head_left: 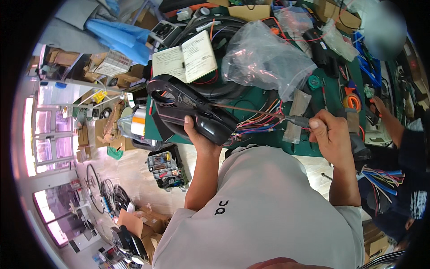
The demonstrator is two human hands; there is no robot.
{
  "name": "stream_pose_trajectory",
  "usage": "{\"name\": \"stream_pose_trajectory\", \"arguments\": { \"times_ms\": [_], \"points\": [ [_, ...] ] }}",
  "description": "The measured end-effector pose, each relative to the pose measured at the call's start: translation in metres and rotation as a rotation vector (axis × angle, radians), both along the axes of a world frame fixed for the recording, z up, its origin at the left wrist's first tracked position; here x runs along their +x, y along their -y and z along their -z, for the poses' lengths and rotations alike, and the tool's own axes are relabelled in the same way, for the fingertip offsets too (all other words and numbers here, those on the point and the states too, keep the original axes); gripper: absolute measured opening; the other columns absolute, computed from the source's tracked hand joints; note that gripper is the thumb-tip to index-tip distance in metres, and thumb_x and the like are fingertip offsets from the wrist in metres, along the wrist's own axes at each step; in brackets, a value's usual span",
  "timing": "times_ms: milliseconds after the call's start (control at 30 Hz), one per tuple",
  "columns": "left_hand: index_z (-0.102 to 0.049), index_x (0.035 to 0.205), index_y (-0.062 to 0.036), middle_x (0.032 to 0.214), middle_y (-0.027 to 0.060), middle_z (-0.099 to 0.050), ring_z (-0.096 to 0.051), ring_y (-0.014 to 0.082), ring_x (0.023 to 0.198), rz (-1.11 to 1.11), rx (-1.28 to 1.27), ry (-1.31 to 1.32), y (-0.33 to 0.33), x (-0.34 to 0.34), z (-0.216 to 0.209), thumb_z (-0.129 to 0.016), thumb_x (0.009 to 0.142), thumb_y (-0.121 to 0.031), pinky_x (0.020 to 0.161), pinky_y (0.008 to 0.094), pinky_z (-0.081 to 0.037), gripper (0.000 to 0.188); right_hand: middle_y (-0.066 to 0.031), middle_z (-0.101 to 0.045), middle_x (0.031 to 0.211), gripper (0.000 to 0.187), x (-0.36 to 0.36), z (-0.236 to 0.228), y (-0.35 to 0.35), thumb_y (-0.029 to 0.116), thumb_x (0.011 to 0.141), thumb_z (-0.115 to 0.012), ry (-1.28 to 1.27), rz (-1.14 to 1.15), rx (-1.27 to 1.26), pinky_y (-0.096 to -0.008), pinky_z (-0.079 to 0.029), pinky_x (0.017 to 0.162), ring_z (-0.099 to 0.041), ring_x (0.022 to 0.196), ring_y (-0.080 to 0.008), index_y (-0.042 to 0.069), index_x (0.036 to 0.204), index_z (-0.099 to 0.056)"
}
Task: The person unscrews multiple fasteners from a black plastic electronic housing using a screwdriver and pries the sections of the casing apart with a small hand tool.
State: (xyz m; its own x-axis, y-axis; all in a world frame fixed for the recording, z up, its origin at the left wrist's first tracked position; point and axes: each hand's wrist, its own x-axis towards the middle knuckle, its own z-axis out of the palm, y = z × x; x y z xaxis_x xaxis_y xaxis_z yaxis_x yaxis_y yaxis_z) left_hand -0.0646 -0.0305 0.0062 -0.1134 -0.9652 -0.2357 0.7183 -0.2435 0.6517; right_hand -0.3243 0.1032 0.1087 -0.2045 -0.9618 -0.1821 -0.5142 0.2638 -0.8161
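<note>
In the head view, the left hand [204, 142] clamps a glossy black, curved plastic housing [212, 123] just beyond its wrist; the right hand [330, 134] grips a grey-handled, slender-shafted screwdriver [296, 120]. Thin multicoloured wires [264, 122] fan out between both hands.

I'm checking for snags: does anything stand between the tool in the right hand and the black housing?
Nothing visible does: the long-shafted tool in the right hand shows unbroken up to the black housing in the left hand. The coloured wires appear behind the tool; whether its tip touches the housing is unclear.
</note>
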Motion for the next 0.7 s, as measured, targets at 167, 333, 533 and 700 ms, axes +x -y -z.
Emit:
{"name": "stream_pose_trajectory", "arguments": {
  "times_ms": [167, 333, 533, 700],
  "points": [
    [-0.049, 0.120, -0.0048, 0.107, 0.0128, -0.061, -0.059, 0.0268, 0.099, 0.026, 0.007, -0.023, 0.000, -0.012, 0.002, -0.049, 0.087, -0.053, 0.089, 0.0394, -0.048, 0.058, -0.0105, -0.061, 0.084, 0.031, 0.002, 0.006, -0.008, 0.015, 0.082, -0.070, 0.169, 0.075, -0.293, -0.0271, -0.043, 0.058, -0.058, 0.078, -0.0116, 0.000, 0.100, -0.050],
    [-0.049, 0.122, -0.0062, 0.109, 0.0119, -0.061, -0.059, 0.0268, 0.101, 0.070, 0.026, 0.011, 0.002, -0.013, 0.005, -0.049, 0.086, -0.054, 0.091, 0.0395, -0.047, 0.059, -0.0148, -0.059, 0.066, 0.029, -0.003, 0.008, -0.014, 0.029, 0.087, -0.064, -0.219, 0.116, -0.238, -0.0353, -0.044, 0.052, -0.060, 0.059, -0.0286, 0.002, 0.087, -0.056],
    [-0.052, 0.118, -0.0033, 0.106, 0.0165, -0.063, -0.063, 0.0289, 0.094, 0.184, 0.040, -0.037, 0.004, -0.027, 0.004, -0.042, 0.088, -0.057, 0.081, 0.0381, -0.054, 0.062, -0.0089, -0.057, 0.080, 0.030, 0.000, 0.001, -0.029, 0.015, 0.082, -0.070, 0.058, 0.174, -0.259, -0.0305, -0.043, 0.059, -0.055, 0.068, -0.0155, 0.002, 0.098, -0.048],
    [-0.055, 0.113, -0.0056, 0.103, 0.0115, -0.065, -0.064, 0.0263, 0.092, 0.190, 0.189, 0.063, 0.010, -0.032, 0.006, -0.049, 0.087, -0.054, 0.078, 0.0387, -0.054, 0.056, -0.0104, -0.059, 0.089, 0.032, 0.005, 0.010, -0.044, 0.016, 0.083, -0.069, 0.066, 0.224, -0.399, -0.0313, -0.047, 0.067, -0.058, 0.079, -0.0180, 0.001, 0.102, -0.050]
  ]
}}
